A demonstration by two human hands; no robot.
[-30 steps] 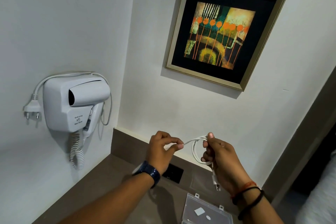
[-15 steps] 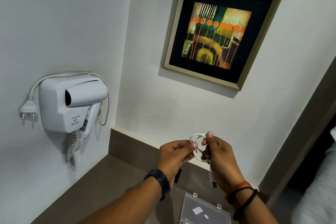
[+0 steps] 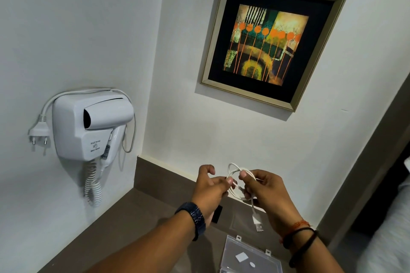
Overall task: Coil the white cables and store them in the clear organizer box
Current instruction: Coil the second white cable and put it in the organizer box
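Observation:
Both hands hold a thin white cable in the air above the brown counter. It is wound into a small loop. My right hand pinches the loop between thumb and fingers, and the cable's USB plug hangs below that hand. My left hand grips the cable's other end with thumb and forefinger, close against the loop. The clear organizer box lies below on the counter, its lid standing open at the frame's bottom edge.
A white wall-mounted hair dryer with a coiled cord and loose plug hangs on the left wall. A framed picture is on the back wall. A black wall socket sits behind the counter. A dark door frame runs down the right.
My left hand has moved right and closed in on my right hand, feeding the cable's free length into the loop, which now has more turns. The view has shifted slightly.

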